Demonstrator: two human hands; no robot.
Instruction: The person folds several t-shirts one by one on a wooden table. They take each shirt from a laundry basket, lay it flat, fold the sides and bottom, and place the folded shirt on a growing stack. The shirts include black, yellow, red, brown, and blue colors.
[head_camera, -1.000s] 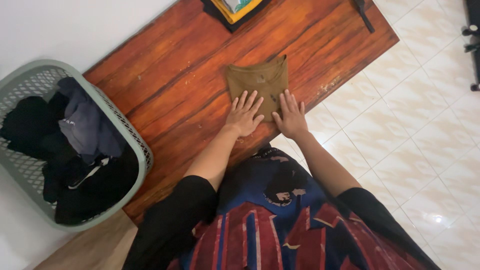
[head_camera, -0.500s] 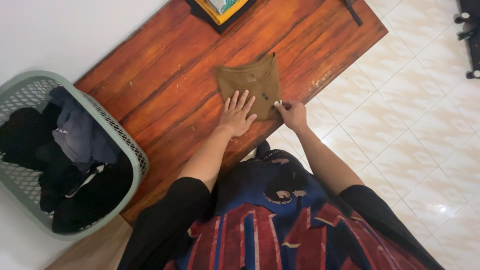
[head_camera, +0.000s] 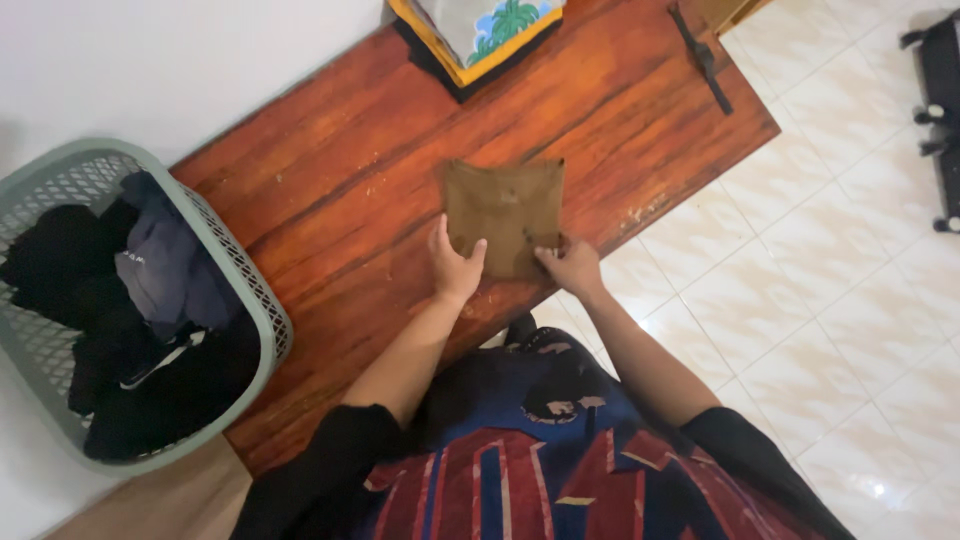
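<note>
A small brown cloth (head_camera: 505, 215), folded into a neat, near-square packet, lies flat on the reddish wooden worktop (head_camera: 330, 200), close to its near edge. Its surface looks faintly speckled with darker spots. The far edge sits straight and crisp; the two near corners are pinched under fingers, one at each side.

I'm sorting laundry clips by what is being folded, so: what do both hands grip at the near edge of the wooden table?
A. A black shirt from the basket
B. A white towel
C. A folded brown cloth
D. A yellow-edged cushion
C: the left hand and the right hand each pinch a near corner of the folded brown cloth lying flat on the wooden table.
</note>
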